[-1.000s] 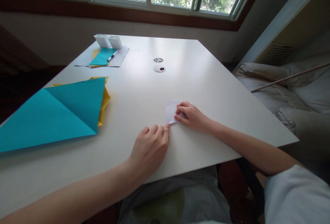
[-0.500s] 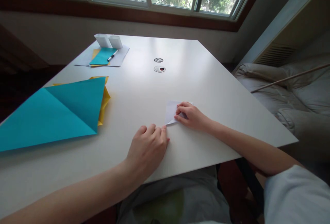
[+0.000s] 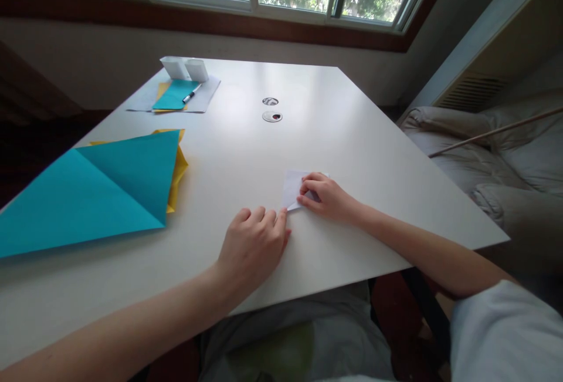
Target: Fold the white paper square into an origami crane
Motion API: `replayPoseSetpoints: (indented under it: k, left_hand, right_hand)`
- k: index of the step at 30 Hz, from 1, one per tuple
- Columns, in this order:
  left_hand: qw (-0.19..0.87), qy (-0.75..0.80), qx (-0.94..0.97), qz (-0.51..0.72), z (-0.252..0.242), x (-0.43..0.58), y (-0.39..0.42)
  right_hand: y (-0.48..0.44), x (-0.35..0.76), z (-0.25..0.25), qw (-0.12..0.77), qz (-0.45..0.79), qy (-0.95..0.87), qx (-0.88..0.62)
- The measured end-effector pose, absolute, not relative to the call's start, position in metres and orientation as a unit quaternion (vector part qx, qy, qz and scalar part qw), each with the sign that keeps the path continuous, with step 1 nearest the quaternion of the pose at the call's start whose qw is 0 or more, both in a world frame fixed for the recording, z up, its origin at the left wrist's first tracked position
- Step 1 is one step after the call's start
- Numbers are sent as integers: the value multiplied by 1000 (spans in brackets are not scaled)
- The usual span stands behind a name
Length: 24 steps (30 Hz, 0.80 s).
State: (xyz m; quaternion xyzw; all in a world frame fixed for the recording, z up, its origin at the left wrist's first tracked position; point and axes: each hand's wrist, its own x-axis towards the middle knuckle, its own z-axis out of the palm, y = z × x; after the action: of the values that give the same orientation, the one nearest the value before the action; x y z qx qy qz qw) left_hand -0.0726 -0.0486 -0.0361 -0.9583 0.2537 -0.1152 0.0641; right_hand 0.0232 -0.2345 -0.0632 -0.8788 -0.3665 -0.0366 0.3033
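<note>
A teal sheet [image 3: 88, 194] over a yellow sheet [image 3: 179, 175] lies at the bench's [image 3: 352, 135] left, well apart from the loosely curled left hand [image 3: 253, 247], whose fingertip touches the near corner of the paper [image 3: 291, 189], which the right hand's [image 3: 328, 197] bent fingers pin flat near the front edge, two grommets [image 3: 271, 116] beyond.

The right hand [image 3: 328, 197] covered the right half of the white paper [image 3: 291, 187], the left hand [image 3: 253, 247] its near corner — neither grip could be read. Well left of them, the blue sheet [image 3: 88, 194] ran off the picture's edge, burying most of the yellow sheet [image 3: 178, 176].
</note>
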Motion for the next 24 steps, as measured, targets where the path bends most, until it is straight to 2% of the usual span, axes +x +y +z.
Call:
replayPoseSetpoints:
  k: [24]
  left_hand:
    - [87,262,-950,-143,-39,-77,-51]
  right_hand:
    - [-235,25,-63,300,-35,-366,-880]
